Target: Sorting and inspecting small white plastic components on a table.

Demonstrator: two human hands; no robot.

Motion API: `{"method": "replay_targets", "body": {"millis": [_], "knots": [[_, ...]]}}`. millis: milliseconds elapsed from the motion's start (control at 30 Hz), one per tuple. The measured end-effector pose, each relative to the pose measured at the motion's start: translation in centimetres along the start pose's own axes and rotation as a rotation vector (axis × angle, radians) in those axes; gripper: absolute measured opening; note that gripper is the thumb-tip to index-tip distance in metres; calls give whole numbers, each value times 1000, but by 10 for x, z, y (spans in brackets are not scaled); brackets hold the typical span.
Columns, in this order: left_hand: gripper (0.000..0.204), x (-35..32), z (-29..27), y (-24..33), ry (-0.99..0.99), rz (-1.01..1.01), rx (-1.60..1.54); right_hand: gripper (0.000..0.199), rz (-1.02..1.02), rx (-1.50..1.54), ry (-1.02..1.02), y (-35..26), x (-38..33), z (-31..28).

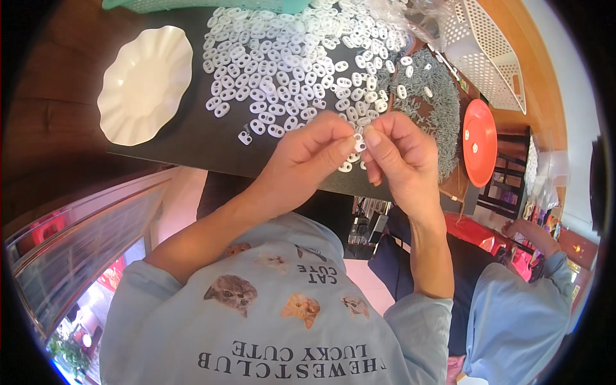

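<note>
1. Head view: a dark flat surface (186,138) stands on a brown wooden floor; a window lies at 8 o'clock.
2. Both hands meet at centre. The left hand (305,157) and right hand (401,154) each pinch, in a narrow grip, one small white oval plastic ring (359,142) between the fingertips.
3. A heap of white rings (289,58), too many to count, lies at 12 o'clock.
4. One white scalloped plate (144,83) at 10 o'clock; one orange round plate (479,142) at 3 o'clock; one white perforated basket (491,54) at 2 o'clock.
</note>
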State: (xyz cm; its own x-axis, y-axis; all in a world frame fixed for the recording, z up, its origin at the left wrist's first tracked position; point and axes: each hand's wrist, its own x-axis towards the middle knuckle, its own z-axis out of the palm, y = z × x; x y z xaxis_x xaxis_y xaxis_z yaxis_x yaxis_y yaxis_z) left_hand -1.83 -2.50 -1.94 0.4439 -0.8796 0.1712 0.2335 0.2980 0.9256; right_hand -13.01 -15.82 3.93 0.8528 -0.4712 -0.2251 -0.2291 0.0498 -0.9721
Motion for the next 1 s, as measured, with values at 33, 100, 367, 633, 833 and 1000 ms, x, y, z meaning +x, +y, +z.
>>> {"method": "replay_targets", "body": {"millis": [33, 100, 367, 633, 833, 1000], "knots": [[14, -2, 2, 6, -6, -144, -74, 16, 1, 0, 0, 2, -1, 0], [16, -4, 3, 10, -11, -288, -150, 16, -25, -29, 22, 3, -2, 0], [18, -6, 8, 7, 26, -313, -163, 17, -46, -28, 21, 6, -4, 3], [16, -8, 7, 9, 69, -149, -50, 17, -59, 14, 39, 6, -7, 14], [17, -5, -8, 18, -49, -225, 23, 15, -134, -233, -57, 5, -7, 8], [17, -8, -5, 19, 43, -285, -58, 17, -35, -122, -10, 8, -8, 16]]}}
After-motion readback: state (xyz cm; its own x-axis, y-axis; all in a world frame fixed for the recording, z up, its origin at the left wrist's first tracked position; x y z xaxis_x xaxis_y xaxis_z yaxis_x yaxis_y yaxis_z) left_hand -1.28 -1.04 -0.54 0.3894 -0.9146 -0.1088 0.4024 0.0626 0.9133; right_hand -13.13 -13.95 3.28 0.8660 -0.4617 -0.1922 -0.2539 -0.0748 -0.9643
